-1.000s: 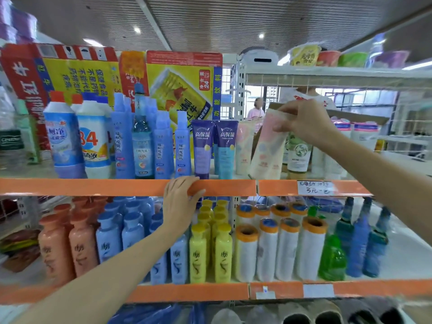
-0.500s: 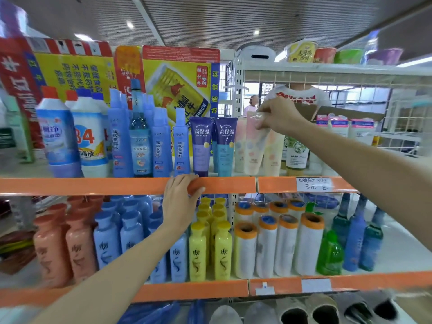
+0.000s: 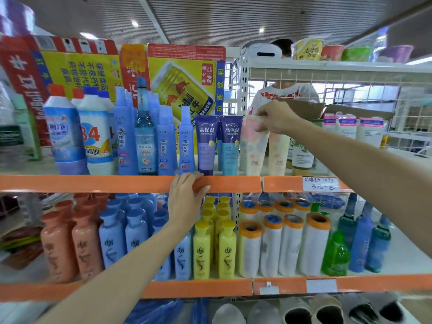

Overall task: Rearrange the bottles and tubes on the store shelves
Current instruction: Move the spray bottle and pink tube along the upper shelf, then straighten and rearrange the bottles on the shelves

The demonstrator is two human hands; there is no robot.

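Note:
My right hand [image 3: 277, 118] pinches the crimped top of a pale pastel-dotted tube [image 3: 253, 148] that stands upright on the upper shelf. To its left stand a purple tube [image 3: 205, 143] and a teal tube [image 3: 230, 143]; a second pale tube [image 3: 278, 150] is on its right. My left hand [image 3: 184, 199] rests on the shelf's orange front rail [image 3: 117, 183], fingers curled over the edge. Blue spray bottles [image 3: 163, 141] and white cleaner bottles [image 3: 93, 132] fill the shelf's left side.
The lower shelf holds peach [image 3: 60, 244], blue [image 3: 117, 237] and yellow [image 3: 210, 244] shampoo bottles, orange-capped white rolls [image 3: 280, 244] and green and blue bottles [image 3: 355, 242]. A person in a white shirt [image 3: 285, 92] stands behind the wire shelf. A cardboard box [image 3: 311, 108] sits behind my right hand.
My right hand carried the pale tube leftward from a tilted position and set it upright beside the teal tube. My left hand stayed on the rail.

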